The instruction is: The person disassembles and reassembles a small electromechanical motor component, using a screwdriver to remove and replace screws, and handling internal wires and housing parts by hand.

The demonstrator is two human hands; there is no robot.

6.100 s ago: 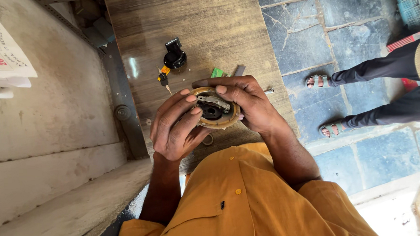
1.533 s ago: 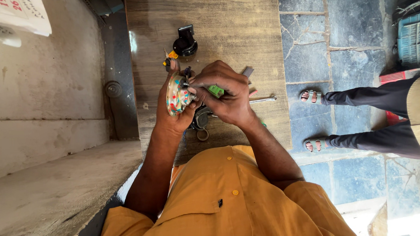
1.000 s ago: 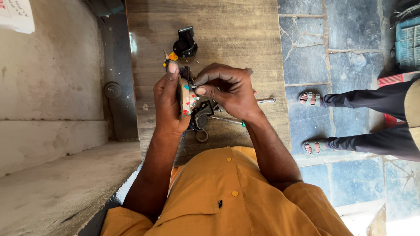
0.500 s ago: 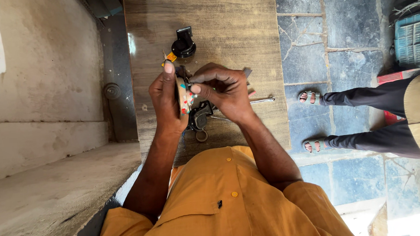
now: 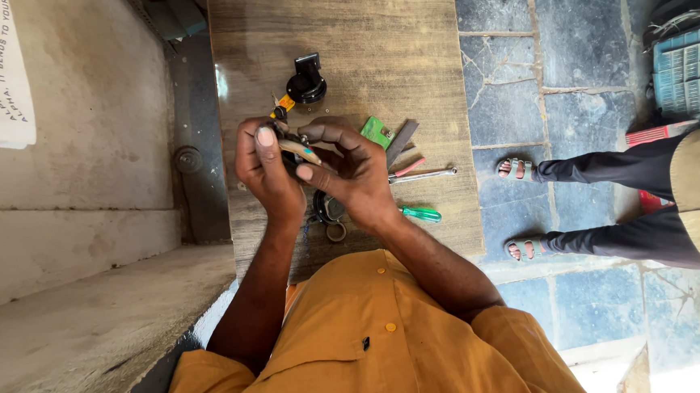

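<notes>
Tan and flat, the small part (image 5: 298, 149) sits pinched between your left hand (image 5: 266, 173) and right hand (image 5: 347, 176); keep both hands clamped above the wooden surface (image 5: 356, 26).

Just beyond the hands a black horn-like part (image 5: 308, 82) lay on the wooden table (image 5: 405, 31). Right of the hands lay a green card (image 5: 376, 130), pliers (image 5: 415, 171) and a green-handled screwdriver (image 5: 421, 213). A bystander's sandalled feet (image 5: 521, 210) stood farther right.

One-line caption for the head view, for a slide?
Both hands grip a small part above a wooden table.
</notes>
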